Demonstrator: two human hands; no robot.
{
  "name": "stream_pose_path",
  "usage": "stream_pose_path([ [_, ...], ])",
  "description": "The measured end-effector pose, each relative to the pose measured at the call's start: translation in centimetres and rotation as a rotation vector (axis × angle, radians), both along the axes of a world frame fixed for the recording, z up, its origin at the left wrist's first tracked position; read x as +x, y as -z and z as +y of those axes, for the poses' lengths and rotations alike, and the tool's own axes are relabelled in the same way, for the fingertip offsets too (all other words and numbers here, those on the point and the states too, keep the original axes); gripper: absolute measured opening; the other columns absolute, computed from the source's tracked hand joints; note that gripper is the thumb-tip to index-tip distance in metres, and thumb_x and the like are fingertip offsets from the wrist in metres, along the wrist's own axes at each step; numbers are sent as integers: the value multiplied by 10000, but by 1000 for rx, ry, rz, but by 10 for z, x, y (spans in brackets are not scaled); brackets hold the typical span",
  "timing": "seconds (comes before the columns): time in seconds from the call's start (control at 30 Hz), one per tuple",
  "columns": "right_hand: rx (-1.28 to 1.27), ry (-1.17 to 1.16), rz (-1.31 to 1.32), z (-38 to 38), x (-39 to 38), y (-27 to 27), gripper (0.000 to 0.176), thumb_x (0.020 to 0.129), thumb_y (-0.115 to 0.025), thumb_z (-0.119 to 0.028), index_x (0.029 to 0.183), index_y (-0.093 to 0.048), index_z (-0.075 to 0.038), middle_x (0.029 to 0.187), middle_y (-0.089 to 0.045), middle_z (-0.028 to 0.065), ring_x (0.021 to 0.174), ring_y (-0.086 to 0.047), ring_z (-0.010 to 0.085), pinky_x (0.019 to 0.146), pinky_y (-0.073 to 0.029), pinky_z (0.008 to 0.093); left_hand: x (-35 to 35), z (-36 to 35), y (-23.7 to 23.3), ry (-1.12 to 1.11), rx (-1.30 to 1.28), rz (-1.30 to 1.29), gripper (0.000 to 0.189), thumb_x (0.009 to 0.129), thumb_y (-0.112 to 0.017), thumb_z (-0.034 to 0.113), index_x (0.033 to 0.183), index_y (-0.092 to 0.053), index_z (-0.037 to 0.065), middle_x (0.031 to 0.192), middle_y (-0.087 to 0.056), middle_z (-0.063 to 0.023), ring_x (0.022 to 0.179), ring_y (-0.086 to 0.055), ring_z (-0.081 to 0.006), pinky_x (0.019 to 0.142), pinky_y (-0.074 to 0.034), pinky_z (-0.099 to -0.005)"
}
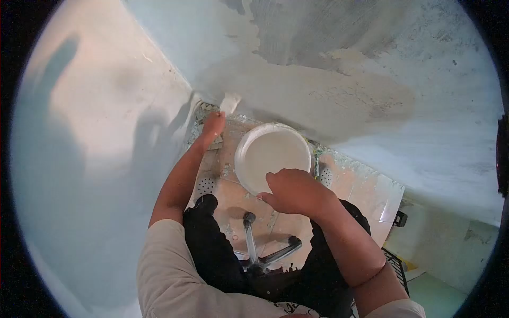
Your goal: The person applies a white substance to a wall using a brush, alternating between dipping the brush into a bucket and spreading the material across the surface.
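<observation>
A tiled floor (366, 191), pale and spattered with white, runs into the corner where two rough walls meet. It is seen from straight above by a person who stands or crouches over it.

Nearest the camera are the person's beige sleeves and black trousers (212, 254). Between the knees lies a grey metal frame (260, 252) of bent tube, flecked with white (what it belongs to cannot be told from here).

Just beyond the knees, the right hand (292, 191) rests on the near rim of a round white bucket (244, 146). Its fingers are curled over the edge in a closed hold, knuckles up. The bucket stands upright on the tiles near the foot of the right-hand wall, and it is filled well up with a smooth white mix (paint or plaster, hard to say which).

Further off, the left arm stretches out to the corner. The left hand (213, 127) is closed in a fist round a handle that stays hidden inside it, and the white-coated scraper blade (230, 102) sticks out past the fingers. The blade's tip lies at the seam where the walls meet, low down near the floor.

The left wall (95, 122) is smooth and pale, with the person's shadow across it. The right wall (371, 79) is patchy, with grey and cream areas of uneven coating.
</observation>
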State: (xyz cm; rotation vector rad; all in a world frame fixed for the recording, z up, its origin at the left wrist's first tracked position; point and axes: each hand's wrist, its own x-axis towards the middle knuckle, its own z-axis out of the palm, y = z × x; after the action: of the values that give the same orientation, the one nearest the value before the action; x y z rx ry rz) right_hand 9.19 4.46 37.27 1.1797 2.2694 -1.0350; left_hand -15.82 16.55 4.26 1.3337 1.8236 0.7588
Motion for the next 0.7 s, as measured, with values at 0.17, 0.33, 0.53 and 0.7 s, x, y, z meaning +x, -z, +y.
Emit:
stream_pose_path([
  [0.17, -3, -6, 32, -2, -1, -5, 328, 818, -585, -316, 831, -629, 9, 808, -641, 210, 785, -634, 353, 720, -500, 441, 4, -18, -33, 46, -238, 153, 458, 871, -479, 352, 729, -618, -61, 770, -592, -302, 831, -584, -453, 744, -432, -512],
  [0.33, 6, 8, 46, -3, -3, 4, 330, 815, -588, -320, 828, -628, 8, 804, -641, 206, 786, -632, 355, 716, -499, 445, 11, -17, -156, 4, -59, 112, 466, 881, -507, 359, 682, -609, -50, 661, -601, -206, 605, -590, -331, 604, -449, -414],
  [0.53, 32, -1, 65, -7, 4, 0, 336, 812, -591, -324, 819, -627, 9, 793, -639, 210, 773, -632, 357, 705, -501, 446, 15, -38, -232, -167, 29, -459, 427, 918, -518, 355, 649, -534, 24, 531, -447, 14, 476, -432, -75, 451, -337, -247],
  [0.7, 47, 2, 68, -8, 15, -5, 344, 808, -595, -325, 809, -624, 18, 771, -638, 209, 745, -635, 354, 692, -504, 440, 39, -32, -132, -198, 208, -886, 339, 921, -522, 306, 738, -513, 21, 568, -425, 25, 528, -442, -62, 456, -343, -262],
])
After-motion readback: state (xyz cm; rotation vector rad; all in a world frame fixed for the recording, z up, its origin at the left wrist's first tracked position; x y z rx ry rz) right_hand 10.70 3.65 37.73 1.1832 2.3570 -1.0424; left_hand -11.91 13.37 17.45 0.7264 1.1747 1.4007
